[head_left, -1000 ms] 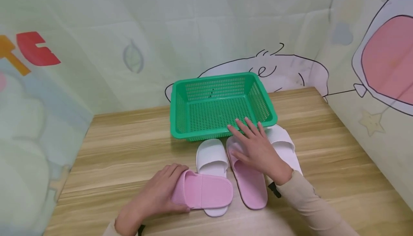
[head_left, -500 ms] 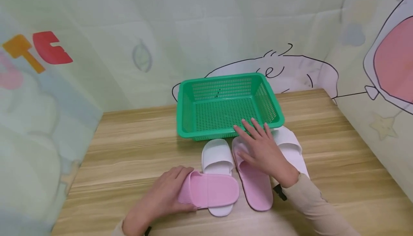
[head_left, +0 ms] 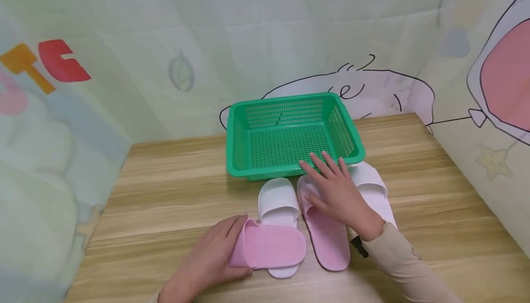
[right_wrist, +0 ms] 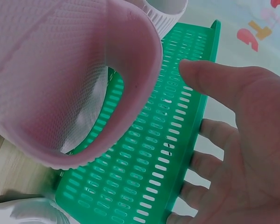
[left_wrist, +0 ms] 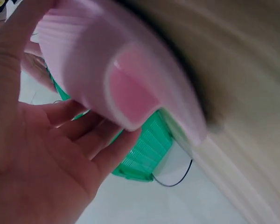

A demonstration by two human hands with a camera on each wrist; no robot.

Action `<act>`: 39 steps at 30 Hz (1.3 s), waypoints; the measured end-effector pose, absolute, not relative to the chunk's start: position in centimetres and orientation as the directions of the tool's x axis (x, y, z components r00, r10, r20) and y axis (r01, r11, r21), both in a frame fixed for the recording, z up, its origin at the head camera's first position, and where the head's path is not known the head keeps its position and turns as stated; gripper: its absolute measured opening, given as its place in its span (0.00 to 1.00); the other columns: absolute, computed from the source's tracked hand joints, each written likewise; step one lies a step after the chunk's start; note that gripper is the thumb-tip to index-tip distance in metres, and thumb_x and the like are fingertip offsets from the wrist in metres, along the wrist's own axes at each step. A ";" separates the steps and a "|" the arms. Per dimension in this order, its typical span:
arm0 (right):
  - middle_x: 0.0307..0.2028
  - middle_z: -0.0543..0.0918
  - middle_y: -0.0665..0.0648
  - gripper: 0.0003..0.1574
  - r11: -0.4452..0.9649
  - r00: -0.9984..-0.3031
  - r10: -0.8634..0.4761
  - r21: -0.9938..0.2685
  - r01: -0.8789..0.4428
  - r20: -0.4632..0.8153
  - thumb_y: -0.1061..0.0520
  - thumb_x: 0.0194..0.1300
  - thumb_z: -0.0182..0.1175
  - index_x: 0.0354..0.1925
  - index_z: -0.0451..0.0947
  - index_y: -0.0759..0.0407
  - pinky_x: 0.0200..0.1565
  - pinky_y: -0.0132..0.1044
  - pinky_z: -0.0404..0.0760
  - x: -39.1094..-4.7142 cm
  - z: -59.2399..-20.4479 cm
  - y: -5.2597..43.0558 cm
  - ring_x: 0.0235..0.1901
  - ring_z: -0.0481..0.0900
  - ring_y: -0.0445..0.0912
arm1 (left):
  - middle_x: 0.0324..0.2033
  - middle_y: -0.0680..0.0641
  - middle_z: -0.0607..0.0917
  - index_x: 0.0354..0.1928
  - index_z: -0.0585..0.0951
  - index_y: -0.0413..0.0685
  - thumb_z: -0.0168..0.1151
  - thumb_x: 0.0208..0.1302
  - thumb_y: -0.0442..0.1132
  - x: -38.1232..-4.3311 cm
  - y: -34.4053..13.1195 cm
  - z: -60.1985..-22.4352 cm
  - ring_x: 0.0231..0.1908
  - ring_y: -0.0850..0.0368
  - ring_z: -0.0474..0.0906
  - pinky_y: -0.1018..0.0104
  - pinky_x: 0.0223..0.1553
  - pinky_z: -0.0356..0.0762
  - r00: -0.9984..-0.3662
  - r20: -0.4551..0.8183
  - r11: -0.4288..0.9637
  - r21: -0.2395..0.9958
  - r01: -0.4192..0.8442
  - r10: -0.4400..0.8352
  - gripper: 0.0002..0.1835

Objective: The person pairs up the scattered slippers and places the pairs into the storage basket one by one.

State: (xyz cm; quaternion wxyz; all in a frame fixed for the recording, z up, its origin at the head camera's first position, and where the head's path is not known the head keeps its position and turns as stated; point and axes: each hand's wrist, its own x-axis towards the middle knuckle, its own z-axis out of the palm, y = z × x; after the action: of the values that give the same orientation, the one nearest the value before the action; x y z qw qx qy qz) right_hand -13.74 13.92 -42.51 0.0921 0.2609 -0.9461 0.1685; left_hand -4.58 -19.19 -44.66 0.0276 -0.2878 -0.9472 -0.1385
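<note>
In the head view, my left hand (head_left: 213, 254) grips the strap end of a pink slipper (head_left: 283, 246), which lies crosswise over a white slipper (head_left: 279, 199). The left wrist view shows thumb and fingers on opposite edges of that pink slipper's ribbed strap (left_wrist: 74, 56). My right hand (head_left: 337, 197) is spread above a second pink slipper (head_left: 329, 245), its fingertips overlapping the basket's front rim. Seen from the right wrist, those fingers are apart from the strap (right_wrist: 144, 60). Another white slipper (head_left: 378, 202) lies to the right, partly hidden by the hand.
A green perforated plastic basket (head_left: 261, 173) stands behind the slippers with nothing inside it. All of this rests on a wood-grain table (head_left: 165, 188). A printed cloth backdrop (head_left: 198, 41) rises behind and along both sides.
The head view shifted a little, so everything sits slightly further right in it than a second ago. My left hand still grips the pink slipper; the right hand keeps its spread pose.
</note>
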 end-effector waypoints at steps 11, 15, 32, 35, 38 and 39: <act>0.79 0.65 0.65 0.47 0.808 -0.848 -0.457 -0.273 -0.522 0.269 0.51 0.67 0.72 0.79 0.68 0.56 0.75 0.75 0.52 -13.7 -42.5 13.8 0.80 0.55 0.68 | 0.65 0.41 0.80 0.72 0.73 0.38 0.87 0.43 0.59 -4.2 -18.9 -45.0 0.65 0.44 0.78 0.44 0.66 0.78 -0.851 0.134 0.810 0.262 0.524 0.507 0.56; 0.79 0.65 0.65 0.47 0.807 -0.847 -0.456 -0.274 -0.523 0.273 0.50 0.67 0.73 0.79 0.68 0.55 0.75 0.75 0.51 -13.7 -42.5 13.8 0.80 0.55 0.68 | 0.65 0.42 0.81 0.72 0.73 0.39 0.87 0.43 0.58 -4.2 -18.9 -45.1 0.65 0.44 0.78 0.44 0.65 0.78 -0.850 0.142 0.808 0.265 0.526 0.506 0.55; 0.80 0.64 0.63 0.48 0.818 -0.851 -0.452 -0.257 -0.515 0.268 0.47 0.68 0.72 0.80 0.67 0.54 0.76 0.73 0.50 -13.6 -42.9 14.0 0.81 0.54 0.66 | 0.64 0.43 0.82 0.71 0.75 0.41 0.88 0.43 0.59 -4.2 -18.9 -45.3 0.64 0.45 0.79 0.45 0.65 0.79 -0.850 0.155 0.800 0.288 0.526 0.503 0.54; 0.81 0.63 0.64 0.48 0.811 -0.851 -0.452 -0.274 -0.517 0.267 0.47 0.69 0.71 0.80 0.66 0.54 0.77 0.72 0.48 -13.7 -42.8 14.1 0.81 0.53 0.66 | 0.64 0.44 0.82 0.71 0.75 0.42 0.88 0.42 0.58 -4.2 -18.9 -45.3 0.64 0.46 0.79 0.45 0.64 0.79 -0.850 0.169 0.802 0.282 0.526 0.499 0.55; 0.81 0.61 0.64 0.48 0.801 -0.852 -0.451 -0.300 -0.518 0.266 0.47 0.69 0.70 0.80 0.65 0.55 0.77 0.72 0.46 -13.7 -42.7 14.2 0.82 0.52 0.66 | 0.64 0.44 0.82 0.71 0.75 0.43 0.88 0.42 0.58 -4.2 -18.9 -45.2 0.63 0.46 0.80 0.45 0.63 0.80 -0.851 0.173 0.805 0.276 0.525 0.495 0.54; 0.81 0.61 0.64 0.48 0.797 -0.853 -0.449 -0.311 -0.518 0.267 0.47 0.69 0.70 0.80 0.65 0.55 0.77 0.72 0.45 -13.6 -42.7 14.2 0.82 0.51 0.66 | 0.64 0.44 0.82 0.71 0.75 0.43 0.88 0.42 0.58 -4.2 -18.9 -45.2 0.63 0.46 0.80 0.45 0.63 0.80 -0.852 0.172 0.806 0.275 0.524 0.495 0.54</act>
State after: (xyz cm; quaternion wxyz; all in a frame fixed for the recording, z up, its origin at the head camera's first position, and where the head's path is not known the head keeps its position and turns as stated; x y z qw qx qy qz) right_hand -13.64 14.22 -42.65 0.0902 0.2561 -0.9436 0.1894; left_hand -4.20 -18.88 -45.22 0.0460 -0.2684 -0.9492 -0.1579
